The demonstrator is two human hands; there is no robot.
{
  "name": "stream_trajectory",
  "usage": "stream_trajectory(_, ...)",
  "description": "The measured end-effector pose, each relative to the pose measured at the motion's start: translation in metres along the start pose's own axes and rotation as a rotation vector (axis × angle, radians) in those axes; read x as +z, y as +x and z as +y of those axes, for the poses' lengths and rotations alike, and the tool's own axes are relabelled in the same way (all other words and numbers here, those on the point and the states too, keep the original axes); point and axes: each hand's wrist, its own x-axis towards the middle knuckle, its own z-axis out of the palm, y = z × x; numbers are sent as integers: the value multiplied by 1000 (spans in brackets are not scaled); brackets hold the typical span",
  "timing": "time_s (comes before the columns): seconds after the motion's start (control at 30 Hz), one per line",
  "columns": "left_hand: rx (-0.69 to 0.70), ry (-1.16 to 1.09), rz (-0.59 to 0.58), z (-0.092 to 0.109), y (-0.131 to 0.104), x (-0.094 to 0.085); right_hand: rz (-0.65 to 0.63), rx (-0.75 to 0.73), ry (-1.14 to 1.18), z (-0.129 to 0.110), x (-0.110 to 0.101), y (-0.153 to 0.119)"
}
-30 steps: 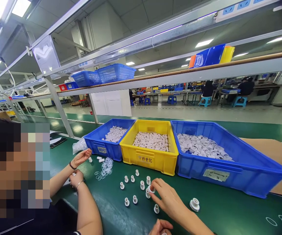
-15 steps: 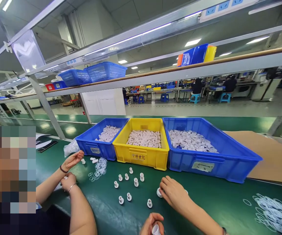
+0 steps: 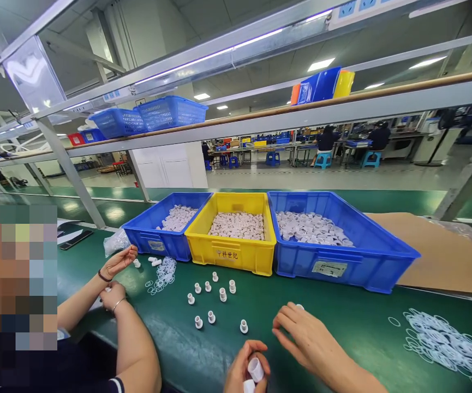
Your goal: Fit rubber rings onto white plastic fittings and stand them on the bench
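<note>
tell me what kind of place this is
Most likely a factory assembly line: three bins of small white plastic parts sit on a long green belt, and more workbenches with seated workers stand across the hall.

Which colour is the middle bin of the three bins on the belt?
The middle bin is yellow, with dark characters printed on its front; the head view shows it.

The left hand [image 3: 244,370] pinches a small white plastic tube [image 3: 255,369] near the bottom edge, well in front of the yellow plastic bin [image 3: 236,252] of white parts. The right hand [image 3: 304,337] lies on the green belt [image 3: 342,322] right of it, seemingly covering a white cap [image 3: 299,307]. More upright white fittings [image 3: 211,316] stand between the left hand and that bin.
</note>
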Motion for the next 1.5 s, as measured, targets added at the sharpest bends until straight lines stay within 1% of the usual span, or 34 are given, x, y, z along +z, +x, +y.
stream_trajectory(0.1, 54, 117, 68, 0, -7, 11, -104, -82, 143, -30, 2, 0)
stream_trajectory(0.17, 81, 186, 131, 1, -9, 14, -159, -124, 169, -43, 7, 0)
stream_trajectory(0.23, 109, 221, 194, 0, -9, 12, -193, -138, 159, -48, 12, 1)
stream_trajectory(0.27, 128, 220, 213, 0, -8, 10, -208, -136, 155, -48, 14, 1)
stream_trajectory(0.3, 151, 199, 207, -1, -6, 6, -223, -133, 163, -47, 14, 2)
stream_trajectory(0.37, 182, 131, 131, -4, -1, -1, -254, -125, 241, -42, 12, 6)
stream_trajectory(0.43, 167, 76, 35, -6, 5, -7, -253, -99, 392, -35, 6, 11)
stream_trajectory(0.5, 120, 35, -38, -6, 9, -11, -211, -17, 519, -26, 0, 21)
stream_trajectory(0.6, 65, -61, -125, -2, 11, -12, -128, 127, 586, -10, -7, 42)
stream_trajectory(0.67, 56, -111, -150, 1, 10, -11, -88, 138, 597, 0, -8, 59)
stream_trajectory(0.77, 58, -129, -130, 3, 8, -8, -40, 77, 557, 10, -3, 86)
stream_trajectory(0.9, 62, -112, -61, 5, 6, -2, 19, 35, 386, 14, 16, 118)
stream_trajectory(0.97, 64, -103, -28, 5, 6, -1, 35, 23, 311, 15, 27, 129)
stream_trajectory(1.07, 51, -102, -5, 5, 7, -3, 16, -3, 257, 15, 42, 140)
stream_trajectory(1.2, 25, -90, -26, 6, 8, -6, -42, -45, 165, 13, 55, 146)
stream_trajectory(1.3, 24, -63, -62, 6, 8, -9, -77, -48, 86, 13, 59, 146)
stream_trajectory(1.4, 51, -67, -52, 4, 9, -10, -94, -43, 23, 18, 55, 140)
stream_trajectory(1.5, 105, -91, -32, -1, 11, -11, -111, -36, -28, 28, 46, 122)
